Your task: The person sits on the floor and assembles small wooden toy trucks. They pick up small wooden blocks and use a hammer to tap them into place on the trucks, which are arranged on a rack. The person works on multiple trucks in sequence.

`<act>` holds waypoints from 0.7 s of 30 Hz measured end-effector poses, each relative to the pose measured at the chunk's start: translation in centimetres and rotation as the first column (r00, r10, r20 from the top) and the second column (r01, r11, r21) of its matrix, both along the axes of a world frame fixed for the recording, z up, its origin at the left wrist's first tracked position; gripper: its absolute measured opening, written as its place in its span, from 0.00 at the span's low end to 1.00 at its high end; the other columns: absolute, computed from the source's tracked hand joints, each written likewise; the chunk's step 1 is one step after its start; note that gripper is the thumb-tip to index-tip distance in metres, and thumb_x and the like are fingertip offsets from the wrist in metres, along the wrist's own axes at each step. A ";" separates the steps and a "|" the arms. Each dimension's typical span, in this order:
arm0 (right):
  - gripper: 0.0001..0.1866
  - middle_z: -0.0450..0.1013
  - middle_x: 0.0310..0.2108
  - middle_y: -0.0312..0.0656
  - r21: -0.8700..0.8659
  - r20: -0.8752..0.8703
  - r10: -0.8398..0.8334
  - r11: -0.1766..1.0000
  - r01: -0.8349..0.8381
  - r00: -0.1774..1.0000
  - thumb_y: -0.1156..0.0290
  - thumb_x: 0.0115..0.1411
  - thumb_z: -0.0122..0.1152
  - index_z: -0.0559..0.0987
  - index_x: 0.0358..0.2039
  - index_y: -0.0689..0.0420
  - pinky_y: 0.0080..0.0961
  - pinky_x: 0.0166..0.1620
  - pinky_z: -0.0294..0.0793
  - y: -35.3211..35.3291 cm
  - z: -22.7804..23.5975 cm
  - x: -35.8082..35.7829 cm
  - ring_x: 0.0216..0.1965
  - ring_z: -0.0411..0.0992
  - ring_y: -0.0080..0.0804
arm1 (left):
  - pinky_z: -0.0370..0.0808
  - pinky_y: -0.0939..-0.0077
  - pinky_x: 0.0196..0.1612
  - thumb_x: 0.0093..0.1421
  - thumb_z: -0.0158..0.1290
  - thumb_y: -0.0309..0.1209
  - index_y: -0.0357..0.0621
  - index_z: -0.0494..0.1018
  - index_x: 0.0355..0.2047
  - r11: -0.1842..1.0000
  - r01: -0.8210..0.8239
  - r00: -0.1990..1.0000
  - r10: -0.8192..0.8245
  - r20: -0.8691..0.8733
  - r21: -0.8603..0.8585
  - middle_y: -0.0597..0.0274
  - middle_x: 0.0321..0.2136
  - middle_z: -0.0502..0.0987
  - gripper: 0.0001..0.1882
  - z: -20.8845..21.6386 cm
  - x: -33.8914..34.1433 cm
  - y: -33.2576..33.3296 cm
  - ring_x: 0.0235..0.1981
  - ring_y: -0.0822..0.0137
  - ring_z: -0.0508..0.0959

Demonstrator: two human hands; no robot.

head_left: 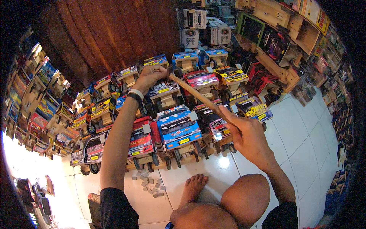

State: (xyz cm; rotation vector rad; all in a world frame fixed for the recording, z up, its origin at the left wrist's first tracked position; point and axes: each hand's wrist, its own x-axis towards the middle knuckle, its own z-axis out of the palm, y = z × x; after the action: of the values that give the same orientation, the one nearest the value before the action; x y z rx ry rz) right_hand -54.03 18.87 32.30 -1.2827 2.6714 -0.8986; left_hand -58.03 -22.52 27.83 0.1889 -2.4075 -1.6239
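Looking over the trucks (179, 128) mid-frame, would guess light, stiff and pretty tough for the stick (198, 95) slanting across them, likely not slippery either. Best held near its lower-right end, just where gripped by the right hand (246, 131), centre-right. Can't tell about any grip in the curled left hand (153, 75), upper centre.

Toy trucks (179, 129): in rows on the floor (305, 133) before you, beyond your foot (193, 187).
Blocks (151, 185): scattered left of your foot, on your side of the nearest row.
Stick (200, 95): above the rows, one end by your left hand (153, 74), the other in your right hand (246, 133).
Curtain (114, 34): behind the rows, leftward.
Cartons (218, 32): behind the rows, right of the curtain.
Stacks (38, 118): to your left.
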 end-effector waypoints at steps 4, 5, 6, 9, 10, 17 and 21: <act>0.33 0.78 0.30 0.57 -0.188 -0.117 -0.008 0.982 -0.014 0.993 0.81 0.64 0.59 0.70 0.70 0.51 0.47 0.34 0.77 -0.3 -0.3 -0.3 0.31 0.78 0.55 | 0.79 0.80 0.45 0.62 0.66 0.28 0.40 0.85 0.36 0.998 0.016 1.000 -0.016 -0.005 0.063 0.64 0.35 0.86 0.05 -0.2 -0.1 0.1 0.37 0.76 0.82; 0.33 0.78 0.31 0.57 -0.184 -0.118 -0.008 0.983 -0.014 0.993 0.80 0.64 0.59 0.70 0.70 0.51 0.47 0.35 0.77 -0.3 -0.3 -0.3 0.31 0.79 0.55 | 0.79 0.80 0.45 0.62 0.66 0.29 0.40 0.85 0.36 0.997 0.022 0.999 -0.020 -0.027 0.080 0.64 0.35 0.86 0.05 -0.3 -0.1 0.1 0.37 0.75 0.82; 0.32 0.78 0.31 0.57 -0.183 -0.118 -0.009 0.983 -0.012 0.993 0.80 0.64 0.58 0.70 0.70 0.51 0.48 0.35 0.77 -0.3 -0.4 -0.3 0.32 0.79 0.55 | 0.79 0.79 0.45 0.62 0.66 0.29 0.40 0.85 0.36 0.995 0.036 0.999 -0.034 -0.030 0.093 0.64 0.35 0.86 0.06 -0.4 -0.1 0.1 0.37 0.75 0.83; 0.30 0.80 0.35 0.57 -0.137 -0.094 0.014 0.990 -0.027 0.996 0.81 0.64 0.59 0.72 0.68 0.53 0.43 0.37 0.78 -0.3 -0.5 -0.1 0.34 0.81 0.54 | 0.78 0.79 0.45 0.62 0.66 0.29 0.41 0.85 0.34 0.992 0.076 0.995 -0.069 -0.072 0.098 0.65 0.34 0.85 0.05 -0.3 -0.1 -0.2 0.37 0.76 0.81; 0.29 0.81 0.37 0.57 -0.122 -0.090 0.043 0.991 -0.054 0.995 0.82 0.64 0.60 0.73 0.67 0.54 0.40 0.38 0.78 -0.3 -0.5 0.0 0.35 0.81 0.54 | 0.77 0.79 0.45 0.62 0.66 0.30 0.41 0.84 0.34 0.995 0.053 0.997 -0.048 -0.059 0.084 0.66 0.34 0.85 0.05 -0.4 -0.1 -0.2 0.36 0.76 0.81; 0.31 0.80 0.34 0.56 -0.212 -0.136 -0.024 0.977 -0.005 0.990 0.81 0.65 0.59 0.72 0.68 0.52 0.40 0.36 0.77 -1.0 -0.3 0.2 0.32 0.80 0.55 | 0.75 0.81 0.43 0.63 0.66 0.32 0.45 0.82 0.32 0.991 0.058 0.997 -0.053 -0.049 0.118 0.72 0.31 0.81 0.06 -1.6 -0.8 -0.7 0.35 0.79 0.78; 0.30 0.81 0.38 0.57 -0.051 -0.034 0.034 0.998 -0.035 0.999 0.81 0.65 0.58 0.72 0.68 0.54 0.40 0.40 0.79 -0.7 0.1 0.2 0.36 0.82 0.52 | 0.75 0.82 0.41 0.63 0.65 0.31 0.46 0.81 0.30 0.989 0.078 0.993 -0.065 -0.101 0.125 0.72 0.31 0.81 0.06 -1.8 -1.4 -1.1 0.34 0.79 0.78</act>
State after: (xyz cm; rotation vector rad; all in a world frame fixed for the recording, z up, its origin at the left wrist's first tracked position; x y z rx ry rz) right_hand -53.86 18.18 32.37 -1.3612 2.6588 -0.9561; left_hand -59.38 -23.65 26.00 0.0446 -2.2641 -1.7787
